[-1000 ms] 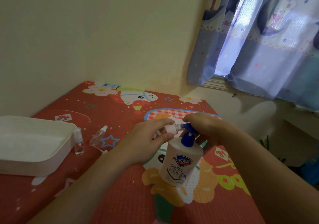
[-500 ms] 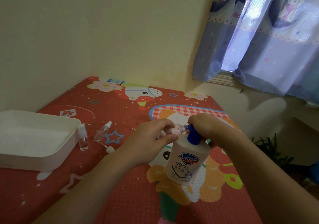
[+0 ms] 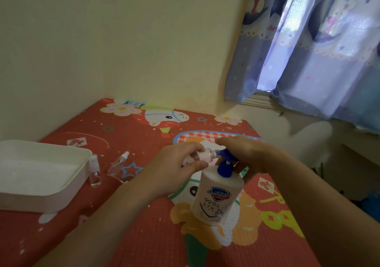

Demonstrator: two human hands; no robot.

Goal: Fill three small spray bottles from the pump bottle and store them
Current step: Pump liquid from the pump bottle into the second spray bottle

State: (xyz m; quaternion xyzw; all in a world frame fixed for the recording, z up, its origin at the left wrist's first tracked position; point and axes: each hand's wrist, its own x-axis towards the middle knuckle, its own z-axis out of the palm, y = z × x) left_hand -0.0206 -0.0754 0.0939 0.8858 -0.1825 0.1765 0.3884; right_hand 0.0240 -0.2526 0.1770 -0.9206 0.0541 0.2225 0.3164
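A white pump bottle (image 3: 218,196) with a blue pump head stands on the red patterned mat. My left hand (image 3: 174,168) grips a small clear spray bottle (image 3: 202,156) sideways, its open neck against the blue nozzle. My right hand (image 3: 246,153) rests flat on top of the pump head, fingers extended. A second small bottle (image 3: 95,173) stands upright beside the white tray (image 3: 78,176). A third small bottle (image 3: 118,164) lies on its side just right of it.
The red mat (image 3: 144,236) covers the table, which meets the cream wall at the back. A loose white spray cap with its tube (image 3: 123,181) lies near the lying bottle. Blue curtains (image 3: 308,50) hang at the right.
The pump head has risen a little under my right hand and the fingers now lie flatter. My left hand still holds the small bottle at the nozzle. The view has shifted slightly.
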